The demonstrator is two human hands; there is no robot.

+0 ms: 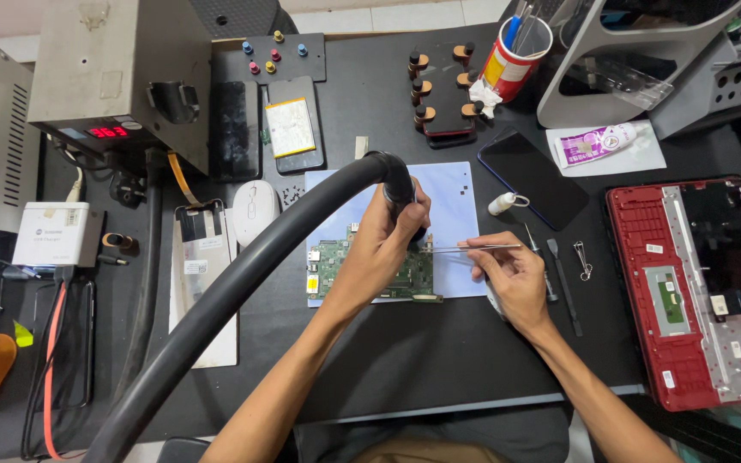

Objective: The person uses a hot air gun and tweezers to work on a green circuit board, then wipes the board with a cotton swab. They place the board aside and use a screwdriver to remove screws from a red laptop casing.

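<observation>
My left hand [383, 244] grips the black handle of a hot-air tool [399, 190], whose thick black hose [242, 283] arcs down to the lower left. The nozzle points down at a green circuit board [329, 264] lying on a pale blue mat [452, 201]. My right hand [512, 274] holds thin metal tweezers [465, 249], with the tips reaching left to the board just under the nozzle.
A grey rework station [122, 77] with a red display stands at the back left. Phones [293, 124], a white mouse [253, 210], a dark phone screen [533, 178], loose tools [563, 283] and an opened red laptop [696, 291] lie around the mat.
</observation>
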